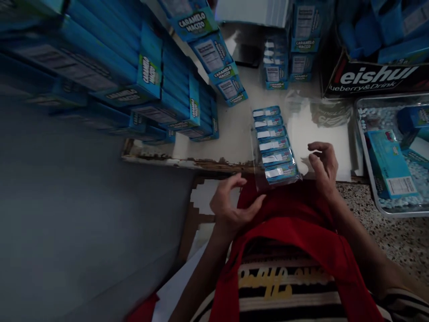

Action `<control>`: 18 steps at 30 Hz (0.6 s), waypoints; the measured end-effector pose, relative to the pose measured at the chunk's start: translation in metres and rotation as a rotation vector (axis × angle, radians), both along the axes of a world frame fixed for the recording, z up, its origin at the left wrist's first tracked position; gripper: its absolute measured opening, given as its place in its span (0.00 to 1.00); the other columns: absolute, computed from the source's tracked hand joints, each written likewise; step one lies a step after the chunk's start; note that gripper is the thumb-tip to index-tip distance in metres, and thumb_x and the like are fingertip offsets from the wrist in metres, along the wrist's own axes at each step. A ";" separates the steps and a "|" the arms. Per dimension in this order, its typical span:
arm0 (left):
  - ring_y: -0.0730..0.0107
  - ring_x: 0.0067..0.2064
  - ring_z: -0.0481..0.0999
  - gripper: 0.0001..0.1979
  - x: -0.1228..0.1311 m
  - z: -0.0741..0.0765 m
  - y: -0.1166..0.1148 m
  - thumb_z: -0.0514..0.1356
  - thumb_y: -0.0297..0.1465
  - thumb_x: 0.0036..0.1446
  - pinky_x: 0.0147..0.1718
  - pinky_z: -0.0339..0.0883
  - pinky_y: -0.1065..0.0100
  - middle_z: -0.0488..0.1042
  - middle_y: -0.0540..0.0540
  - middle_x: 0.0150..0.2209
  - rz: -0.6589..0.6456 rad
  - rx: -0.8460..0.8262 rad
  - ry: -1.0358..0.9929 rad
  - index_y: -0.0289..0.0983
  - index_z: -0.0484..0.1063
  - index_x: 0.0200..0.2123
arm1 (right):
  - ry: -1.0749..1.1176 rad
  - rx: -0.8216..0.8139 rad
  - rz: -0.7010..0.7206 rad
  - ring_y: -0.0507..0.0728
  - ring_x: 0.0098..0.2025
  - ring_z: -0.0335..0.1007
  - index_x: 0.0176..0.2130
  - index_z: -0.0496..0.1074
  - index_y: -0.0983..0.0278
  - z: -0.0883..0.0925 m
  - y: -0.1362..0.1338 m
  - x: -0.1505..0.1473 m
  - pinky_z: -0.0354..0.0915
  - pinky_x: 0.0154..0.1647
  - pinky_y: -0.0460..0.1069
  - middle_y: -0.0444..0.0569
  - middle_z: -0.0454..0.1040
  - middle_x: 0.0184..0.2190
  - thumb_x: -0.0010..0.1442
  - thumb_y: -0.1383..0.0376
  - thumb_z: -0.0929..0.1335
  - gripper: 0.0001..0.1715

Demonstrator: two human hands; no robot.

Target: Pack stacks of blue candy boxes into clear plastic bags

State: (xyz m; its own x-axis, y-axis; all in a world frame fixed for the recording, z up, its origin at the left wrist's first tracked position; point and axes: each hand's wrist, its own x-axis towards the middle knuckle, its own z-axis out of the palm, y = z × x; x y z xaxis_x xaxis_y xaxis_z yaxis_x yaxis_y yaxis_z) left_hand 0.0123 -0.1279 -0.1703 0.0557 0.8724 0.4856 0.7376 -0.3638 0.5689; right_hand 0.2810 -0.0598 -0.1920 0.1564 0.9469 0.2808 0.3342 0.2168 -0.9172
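Right ahead, a clear sleeve point(301, 120) lies on the counter point(234, 134) with a row of six small blue packs point(273, 145) inside, stacked edge to edge and running toward the person. To the right, a metal tray point(365, 179) holds loose pale candies point(378, 117) and a few blue boxes, the largest box point(390, 165) lying flat on them. Behind the tray, a dark carton point(375, 78) is filled with more blue boxes. Tall stacks point(134, 76) of blue boxes fill the left side and the back.

Both hands are open, fingers loosely curled, holding nothing. The left hand point(231, 203) hovers off the counter's near edge, just left of the sleeve. The right hand point(323, 165) sits just beside the sleeve's near end; whether it touches the film cannot be told.

The counter is white, its near edge chipped and worn. A red apron point(295, 223) covers the person's front, and speckled floor point(402, 237) shows below the tray. The light is dim.
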 end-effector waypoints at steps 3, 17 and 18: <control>0.49 0.55 0.80 0.43 0.015 -0.007 0.014 0.78 0.42 0.51 0.52 0.82 0.53 0.76 0.36 0.54 -0.013 0.086 -0.006 0.39 0.65 0.65 | 0.094 -0.114 0.191 0.62 0.55 0.77 0.57 0.71 0.58 0.007 0.011 0.002 0.76 0.54 0.58 0.53 0.76 0.58 0.71 0.50 0.66 0.22; 0.57 0.42 0.88 0.19 0.035 -0.063 0.014 0.69 0.35 0.64 0.43 0.80 0.66 0.87 0.43 0.46 0.114 -0.335 -0.223 0.43 0.81 0.58 | -0.356 -0.063 0.053 0.60 0.38 0.86 0.54 0.83 0.58 -0.031 -0.043 -0.023 0.81 0.43 0.53 0.47 0.87 0.42 0.69 0.62 0.69 0.17; 0.58 0.41 0.88 0.18 0.035 -0.063 0.013 0.67 0.34 0.65 0.42 0.80 0.67 0.87 0.42 0.45 0.133 -0.349 -0.194 0.42 0.82 0.58 | -0.371 -0.050 0.048 0.60 0.37 0.86 0.53 0.84 0.59 -0.031 -0.042 -0.026 0.81 0.41 0.52 0.47 0.87 0.41 0.70 0.62 0.68 0.17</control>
State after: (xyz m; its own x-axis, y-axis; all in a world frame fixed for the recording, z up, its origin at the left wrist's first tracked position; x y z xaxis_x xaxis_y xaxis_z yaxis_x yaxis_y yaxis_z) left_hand 0.0475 -0.1145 -0.2331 -0.1318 0.9798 0.1501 0.6320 -0.0336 0.7743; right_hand 0.2550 -0.1020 -0.2233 0.0075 0.9647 0.2631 0.6364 0.1983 -0.7454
